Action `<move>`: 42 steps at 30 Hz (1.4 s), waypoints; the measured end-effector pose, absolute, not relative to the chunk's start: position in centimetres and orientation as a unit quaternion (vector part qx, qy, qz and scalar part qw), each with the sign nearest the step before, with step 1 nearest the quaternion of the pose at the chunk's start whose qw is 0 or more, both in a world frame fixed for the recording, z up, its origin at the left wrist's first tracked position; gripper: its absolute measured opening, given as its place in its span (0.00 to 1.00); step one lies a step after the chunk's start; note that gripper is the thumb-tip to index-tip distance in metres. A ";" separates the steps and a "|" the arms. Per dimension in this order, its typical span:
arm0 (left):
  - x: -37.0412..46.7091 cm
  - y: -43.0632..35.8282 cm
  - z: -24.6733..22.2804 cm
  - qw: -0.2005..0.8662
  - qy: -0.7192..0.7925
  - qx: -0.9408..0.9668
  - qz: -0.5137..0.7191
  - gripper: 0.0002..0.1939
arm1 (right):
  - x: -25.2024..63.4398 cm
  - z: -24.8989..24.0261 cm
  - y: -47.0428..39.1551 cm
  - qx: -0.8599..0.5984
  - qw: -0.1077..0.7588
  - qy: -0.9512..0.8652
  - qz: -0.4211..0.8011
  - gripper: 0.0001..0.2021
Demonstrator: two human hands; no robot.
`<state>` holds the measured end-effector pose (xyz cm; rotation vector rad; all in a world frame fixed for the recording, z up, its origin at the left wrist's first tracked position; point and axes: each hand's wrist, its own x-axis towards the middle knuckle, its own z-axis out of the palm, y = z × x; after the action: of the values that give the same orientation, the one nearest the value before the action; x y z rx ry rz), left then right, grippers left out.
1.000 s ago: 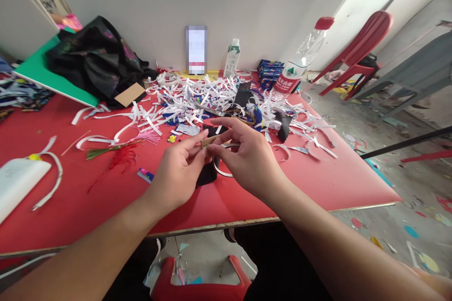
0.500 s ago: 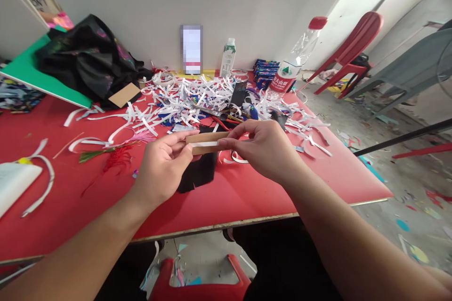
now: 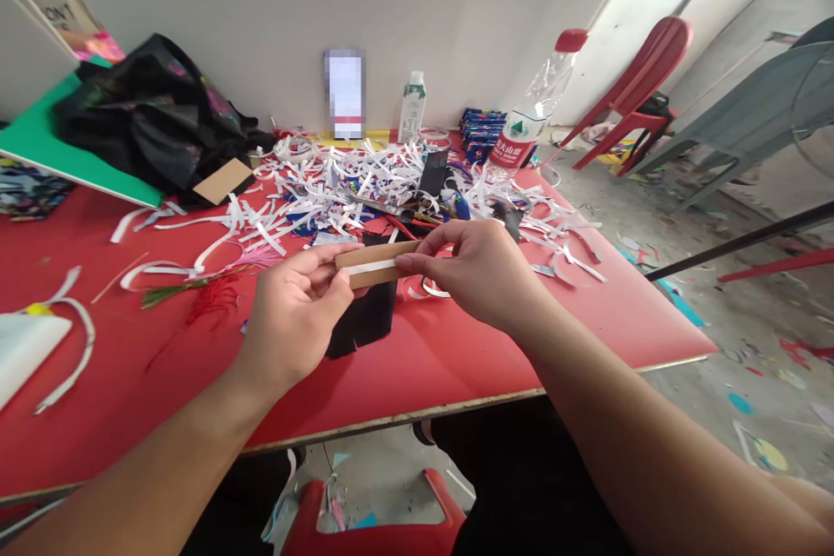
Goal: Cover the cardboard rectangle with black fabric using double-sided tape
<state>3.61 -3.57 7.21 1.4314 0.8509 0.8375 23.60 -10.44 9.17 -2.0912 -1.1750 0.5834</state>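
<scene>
A narrow brown cardboard piece (image 3: 365, 257) with a white strip (image 3: 371, 267) along its face is held up between my two hands. My left hand (image 3: 296, 308) pinches its left end, thumb in front and fingers behind. At the right end, my right hand (image 3: 475, 274) grips it, with thumb and index finger on the white strip. Beneath the cardboard, a black piece of material (image 3: 365, 321) lies on the red table (image 3: 443, 365). Behind my hands is a pile of white paper strips (image 3: 339, 182), with scissors (image 3: 397, 213) partly buried in it.
A phone (image 3: 345, 95), a small bottle (image 3: 412, 109) and a large bottle (image 3: 521, 135) stand at the back. Black cloth (image 3: 149, 113) and a green board (image 3: 45, 139) are at the left. Pink and red tassels (image 3: 215, 287) lie nearer. Chairs (image 3: 642, 95) stand at the right.
The whole view has shifted slightly, so most things appear a little further left. Both hands keep their hold on the cardboard, and its left end shows slightly more of the white strip.
</scene>
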 end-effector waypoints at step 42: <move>2.4 -2.2 7.9 0.665 0.266 0.694 0.080 0.19 | 22.8 10.0 -12.0 -0.667 0.285 -0.656 0.208 0.05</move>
<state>2.38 -2.20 7.89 1.5668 0.6001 0.1805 22.77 -11.99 9.96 -1.7848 -1.7542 0.5556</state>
